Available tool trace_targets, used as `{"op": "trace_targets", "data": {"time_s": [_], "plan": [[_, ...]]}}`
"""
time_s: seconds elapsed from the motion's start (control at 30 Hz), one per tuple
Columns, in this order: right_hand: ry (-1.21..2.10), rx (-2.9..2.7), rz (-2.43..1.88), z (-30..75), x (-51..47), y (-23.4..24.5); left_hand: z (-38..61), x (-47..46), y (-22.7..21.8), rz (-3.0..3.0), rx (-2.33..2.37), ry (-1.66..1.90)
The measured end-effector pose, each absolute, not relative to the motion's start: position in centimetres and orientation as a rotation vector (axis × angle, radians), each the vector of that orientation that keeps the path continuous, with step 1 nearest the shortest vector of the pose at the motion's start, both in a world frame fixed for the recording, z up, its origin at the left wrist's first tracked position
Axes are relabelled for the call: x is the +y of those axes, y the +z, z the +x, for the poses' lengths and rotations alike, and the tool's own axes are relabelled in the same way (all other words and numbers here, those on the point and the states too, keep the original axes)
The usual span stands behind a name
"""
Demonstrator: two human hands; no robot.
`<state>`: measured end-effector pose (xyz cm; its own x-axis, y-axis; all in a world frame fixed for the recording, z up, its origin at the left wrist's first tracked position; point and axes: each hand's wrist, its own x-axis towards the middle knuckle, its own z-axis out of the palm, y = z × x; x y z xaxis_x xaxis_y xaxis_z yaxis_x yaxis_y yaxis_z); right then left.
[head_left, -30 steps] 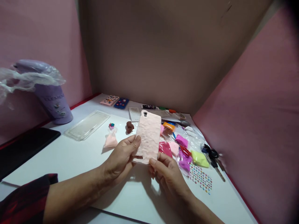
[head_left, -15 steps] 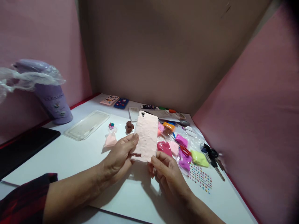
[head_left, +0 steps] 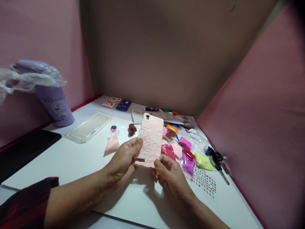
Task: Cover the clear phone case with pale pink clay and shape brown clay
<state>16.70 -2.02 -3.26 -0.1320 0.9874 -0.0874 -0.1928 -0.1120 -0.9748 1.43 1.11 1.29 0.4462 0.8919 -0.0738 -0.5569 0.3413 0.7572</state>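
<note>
A phone case coated in lumpy pale pink clay is held up over the white table, tilted slightly, its camera cutout at the top left. A small brown clay strip lies near its lower left edge. My left hand grips the case's left side, thumb on the clay. At the lower right corner, my right hand pinches the case between thumb and fingers. A lump of brown clay sits behind, beside a bag of pale pink clay.
Bags of coloured clay, including a yellow one, crowd the right, with a gem sticker sheet and scissors. To the left are a clear case, a purple tumbler and a black phone-like slab. Two decorated cases lie behind.
The clay-covered phone case has shifted and turned slightly to the right in my hands. Both hands keep their hold.
</note>
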Motion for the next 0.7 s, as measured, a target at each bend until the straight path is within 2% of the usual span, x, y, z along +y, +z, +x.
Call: {"op": "trace_targets", "data": {"time_s": [0.33,0.7], "plan": [[1.471,-1.035,-1.082,16.5,-1.8,-3.1,1.8,0.8,1.2,0.680,0.501,0.989],[1.517,-0.796,-0.893,16.1,-2.3,-1.8,1.2,2.1,1.6,0.617,0.520,1.070]]}}
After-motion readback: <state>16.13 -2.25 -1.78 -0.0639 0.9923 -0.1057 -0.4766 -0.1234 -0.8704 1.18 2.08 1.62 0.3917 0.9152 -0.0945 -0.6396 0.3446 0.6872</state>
